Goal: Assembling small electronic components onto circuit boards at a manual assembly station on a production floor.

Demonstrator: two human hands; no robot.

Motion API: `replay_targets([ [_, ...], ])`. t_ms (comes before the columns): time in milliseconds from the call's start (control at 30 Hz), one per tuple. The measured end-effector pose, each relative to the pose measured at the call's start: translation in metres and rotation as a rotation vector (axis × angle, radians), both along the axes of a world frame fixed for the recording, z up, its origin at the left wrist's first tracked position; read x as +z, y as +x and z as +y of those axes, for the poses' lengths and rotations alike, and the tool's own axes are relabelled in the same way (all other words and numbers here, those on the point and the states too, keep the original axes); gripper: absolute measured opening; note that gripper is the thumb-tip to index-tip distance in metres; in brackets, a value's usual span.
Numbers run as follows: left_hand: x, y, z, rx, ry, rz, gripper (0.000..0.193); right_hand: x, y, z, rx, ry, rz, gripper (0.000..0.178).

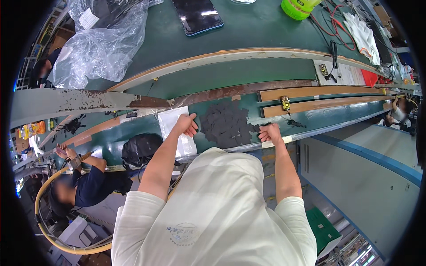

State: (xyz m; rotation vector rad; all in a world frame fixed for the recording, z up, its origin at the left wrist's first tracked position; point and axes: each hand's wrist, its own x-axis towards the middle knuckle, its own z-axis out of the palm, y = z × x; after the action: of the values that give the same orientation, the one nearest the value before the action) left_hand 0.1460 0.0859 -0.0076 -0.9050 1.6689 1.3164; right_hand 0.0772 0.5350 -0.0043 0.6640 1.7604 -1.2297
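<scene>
While flat black pieces (225, 125) lay heaped on the green surface (202, 142) between your loosely spread left hand (185, 125) and bunched right hand (270, 133), its hold unclear, picking seemed underway, next probably needing light fingertips.

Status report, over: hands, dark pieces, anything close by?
Left hand half curled over white sheet. Right hand at right edge of dark pieces, grip unclear. Pieces heaped between the hands. Black bundle left of the sheet.
</scene>
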Motion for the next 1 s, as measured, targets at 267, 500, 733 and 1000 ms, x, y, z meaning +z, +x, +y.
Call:
replay_targets([
  [267, 0.011, -0.001, 0.003, -0.055, -0.03, -0.005, 0.075, -0.005, -0.007, -0.001, 0.01, 0.057, -0.079, 0.025],
  [500, 0.01, -0.01, 0.004, -0.062, -0.058, -0.01, 0.068, -0.006, -0.016, 0.0, 0.034, 0.075, -0.108, 0.026],
  [733, 0.007, -0.002, 0.001, -0.079, -0.041, -0.003, 0.058, -0.007, -0.012, -0.002, 0.024, 0.071, -0.121, 0.027],
  [1000, 0.009, -0.001, 0.002, -0.014, 0.014, 0.002, 0.056, -0.004, -0.012, 0.0, 0.036, 0.079, -0.112, 0.025],
])
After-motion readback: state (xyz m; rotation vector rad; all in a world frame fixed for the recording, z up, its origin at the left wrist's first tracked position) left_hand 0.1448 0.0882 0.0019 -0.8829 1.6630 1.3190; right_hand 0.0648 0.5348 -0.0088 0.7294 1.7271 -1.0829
